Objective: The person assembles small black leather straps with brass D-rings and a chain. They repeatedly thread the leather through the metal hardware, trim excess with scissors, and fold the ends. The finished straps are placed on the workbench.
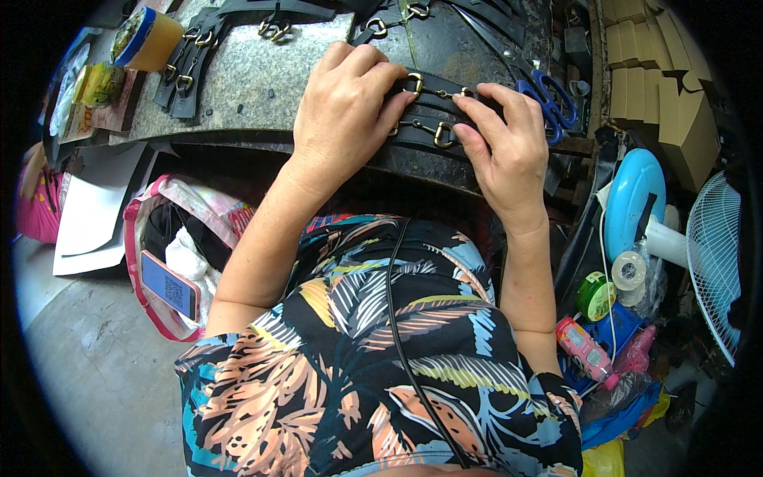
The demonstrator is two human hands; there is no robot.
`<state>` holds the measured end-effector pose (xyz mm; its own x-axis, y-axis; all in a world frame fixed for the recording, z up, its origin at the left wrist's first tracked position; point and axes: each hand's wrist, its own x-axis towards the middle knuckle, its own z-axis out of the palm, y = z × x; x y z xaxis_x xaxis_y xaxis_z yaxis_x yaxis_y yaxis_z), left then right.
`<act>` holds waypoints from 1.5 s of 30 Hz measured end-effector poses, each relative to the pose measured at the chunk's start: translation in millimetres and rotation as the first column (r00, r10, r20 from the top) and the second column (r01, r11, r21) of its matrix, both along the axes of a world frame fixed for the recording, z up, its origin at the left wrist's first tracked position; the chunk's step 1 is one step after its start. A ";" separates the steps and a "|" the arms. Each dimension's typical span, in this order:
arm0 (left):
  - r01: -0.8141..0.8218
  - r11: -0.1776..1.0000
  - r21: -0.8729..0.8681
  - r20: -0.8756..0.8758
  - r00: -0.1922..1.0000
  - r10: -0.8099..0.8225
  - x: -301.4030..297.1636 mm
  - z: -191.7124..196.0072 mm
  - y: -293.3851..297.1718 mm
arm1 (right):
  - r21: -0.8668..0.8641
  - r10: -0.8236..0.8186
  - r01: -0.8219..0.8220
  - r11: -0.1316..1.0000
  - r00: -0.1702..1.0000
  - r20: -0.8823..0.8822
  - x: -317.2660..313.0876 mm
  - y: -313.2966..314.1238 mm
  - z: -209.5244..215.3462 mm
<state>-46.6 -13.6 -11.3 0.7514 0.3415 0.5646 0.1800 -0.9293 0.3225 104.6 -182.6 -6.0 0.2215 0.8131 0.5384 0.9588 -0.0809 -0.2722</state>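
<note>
A bundle of black leather straps with brass buckles (433, 111) lies at the near edge of the dark workbench (262, 79). My left hand (346, 99) curls over the bundle's left end, fingers pressing on the straps by a brass ring. My right hand (505, 147) grips the right end, thumb and fingers pinching the straps next to a brass clasp. Both forearms come up from my patterned top at the bottom.
Blue-handled scissors (548, 95) lie just right of my right hand. More black straps with buckles (187, 63) sit at the bench's left, near a yellow jar with a blue lid (143, 36). A bag with a phone (168, 286) stands left; a fan (719, 254), tape rolls and bottles crowd the right.
</note>
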 end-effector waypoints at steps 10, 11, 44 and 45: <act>-0.001 1.000 0.000 0.004 1.000 0.001 0.2 1.6 -0.7 | -0.011 -0.052 0.052 0.999 0.997 0.057 -1.4 -1.4 1.1; -0.001 1.000 -0.005 0.008 1.000 0.002 0.3 2.2 -0.8 | -0.014 -0.050 0.051 0.999 0.997 0.061 -1.3 -1.2 1.0; 0.219 0.976 0.010 -0.066 0.974 -0.218 -31.5 9.5 -12.9 | 0.017 -0.032 0.031 0.999 0.998 0.052 -1.4 -0.5 -0.4; 0.221 0.975 -0.019 -0.037 0.974 -0.222 -31.0 10.7 -12.1 | 0.021 -0.032 0.031 0.999 0.998 0.059 -1.8 -1.0 0.9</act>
